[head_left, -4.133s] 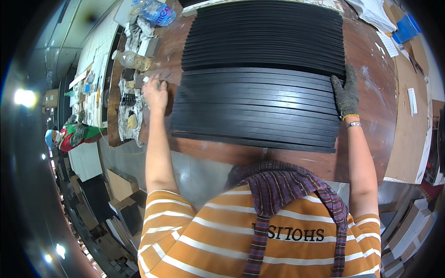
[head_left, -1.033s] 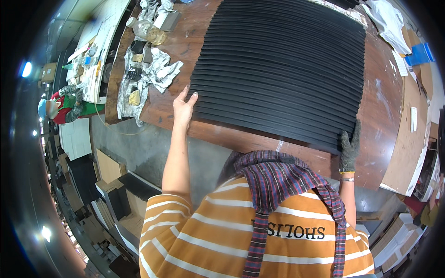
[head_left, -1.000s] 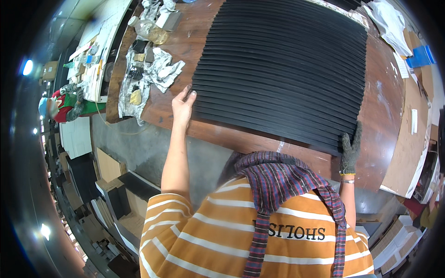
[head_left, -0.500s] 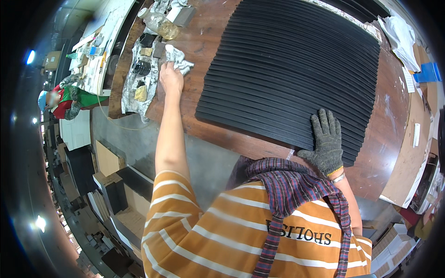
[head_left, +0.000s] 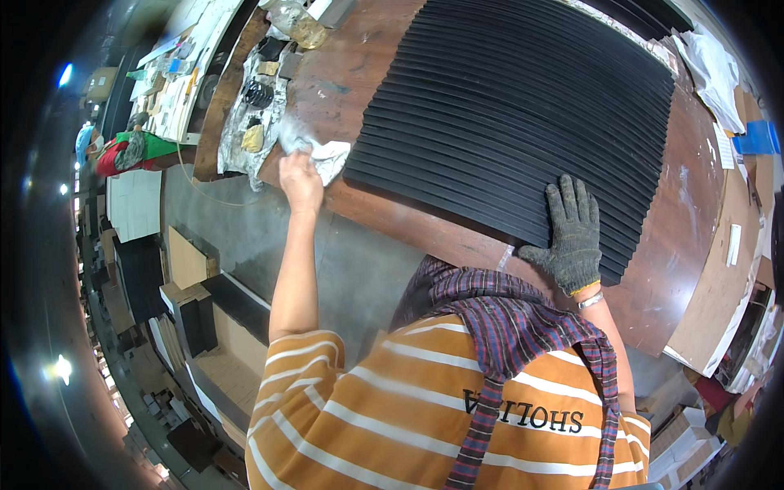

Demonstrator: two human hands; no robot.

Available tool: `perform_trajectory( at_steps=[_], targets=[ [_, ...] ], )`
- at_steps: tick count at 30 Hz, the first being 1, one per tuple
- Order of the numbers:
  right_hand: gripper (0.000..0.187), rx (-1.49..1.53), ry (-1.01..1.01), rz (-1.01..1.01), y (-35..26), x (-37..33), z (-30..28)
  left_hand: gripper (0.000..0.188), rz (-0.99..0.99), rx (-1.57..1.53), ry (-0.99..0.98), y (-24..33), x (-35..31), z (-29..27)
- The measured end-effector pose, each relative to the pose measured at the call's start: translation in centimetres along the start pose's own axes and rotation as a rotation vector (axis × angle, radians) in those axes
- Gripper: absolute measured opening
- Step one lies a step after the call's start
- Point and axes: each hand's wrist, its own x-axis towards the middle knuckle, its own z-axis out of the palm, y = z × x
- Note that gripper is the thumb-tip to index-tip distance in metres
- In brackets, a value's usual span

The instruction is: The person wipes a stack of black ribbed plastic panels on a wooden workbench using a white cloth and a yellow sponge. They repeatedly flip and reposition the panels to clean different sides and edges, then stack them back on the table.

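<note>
My bare left hand (head_left: 300,181) is closed on a crumpled white rag (head_left: 331,160), near the table's front edge and left of the black strips. The rag is partly blurred by motion. My right hand (head_left: 572,237), in a dark grey knitted glove, lies flat with its fingers spread on the long black strips (head_left: 506,122). These strips lie side by side, covering much of the brown table (head_left: 392,214). Left of the rag, a stained cloth (head_left: 237,135) carries a dark round jar (head_left: 259,95) and a yellowish block (head_left: 252,139).
A cloudy plastic bottle (head_left: 300,26) lies at the table's far left. White cloth (head_left: 709,73) and a blue box (head_left: 756,137) are at the right. Another person in a red and green garment (head_left: 135,153) works at the left. Open cartons (head_left: 237,335) stand on the floor.
My left hand has pulled the white rag toward me, to the table's front edge, and the rag has spread out. My right hand stays on the black strips.
</note>
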Motion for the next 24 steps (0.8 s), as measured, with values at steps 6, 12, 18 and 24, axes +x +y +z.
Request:
perform_trajectory(
  at_steps=[6, 12, 18, 24],
  targets=[
    [0.118, -0.018, -0.055, 0.023, -0.4, 0.1, -0.3, 0.022, 0.212, -0.598, -0.105, 10.1, -8.5, 3.8],
    [0.117, -0.011, -0.037, -0.002, 0.0, -0.4, 0.0, 0.023, -0.122, -0.019, -0.083, 1.1, -1.7, -1.4],
    [0.114, -0.039, 0.008, -0.012, 0.0, -0.3, 0.5, 0.018, 0.429, -0.633, -0.198, 15.8, -11.2, 1.4],
    [0.12, -0.096, -0.063, -0.006, -0.3, -0.2, 0.0, 0.014, 0.33, -0.114, 0.154, 1.1, -7.5, 1.9]
  ],
)
